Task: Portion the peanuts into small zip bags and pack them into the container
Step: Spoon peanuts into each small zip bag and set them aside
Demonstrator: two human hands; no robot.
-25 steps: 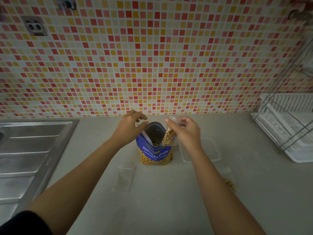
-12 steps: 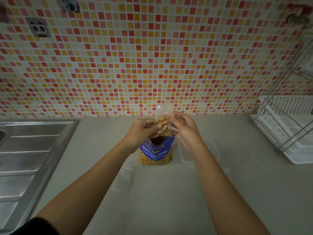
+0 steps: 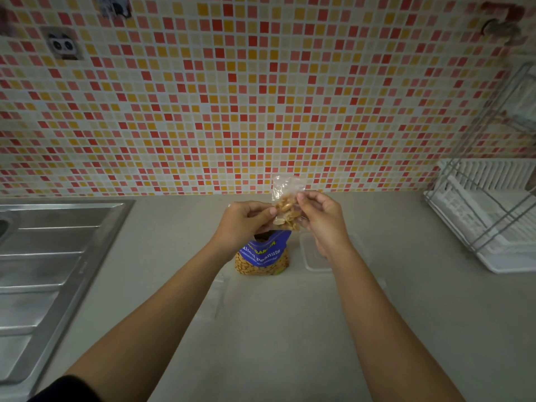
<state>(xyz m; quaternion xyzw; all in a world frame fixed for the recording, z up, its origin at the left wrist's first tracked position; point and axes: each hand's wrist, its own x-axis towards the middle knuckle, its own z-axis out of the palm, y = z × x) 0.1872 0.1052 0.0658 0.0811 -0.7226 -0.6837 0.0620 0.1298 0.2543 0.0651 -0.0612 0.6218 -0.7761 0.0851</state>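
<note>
Currently pinching the small zip bag (image 3: pixel 285 203), part-filled with peanuts, at its nine o'clock edge with the left hand (image 3: pixel 243 224) and at three o'clock with the right hand (image 3: pixel 322 219), fingers curled. Held just above the open peanut packet (image 3: pixel 262 256), upright on the counter (image 3: pixel 275 338). Clear container (image 3: pixel 311 262) just beside the packet, at three o'clock.

Single head-worn wide view, looking forward and down, close over countertop (image 3: pixel 290 329), facing tiled wall (image 3: pixel 261 97)
</note>
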